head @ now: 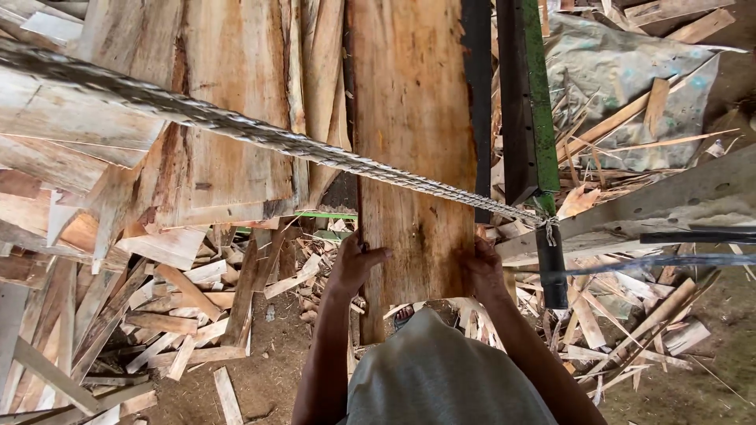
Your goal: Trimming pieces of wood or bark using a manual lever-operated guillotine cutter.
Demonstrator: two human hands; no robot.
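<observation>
A wide, thin sheet of wood veneer runs from the top of the view down to my body. My left hand grips its near left edge, thumb on top. At the near right edge, my right hand clasps the sheet. A braided rope crosses diagonally above the sheet from upper left to a knot at the right.
A dark metal bar with a green edge stands right of the sheet. More veneer sheets lie to the left. Wood offcuts litter the dirt floor. A grey tarp lies at upper right, a grey beam below it.
</observation>
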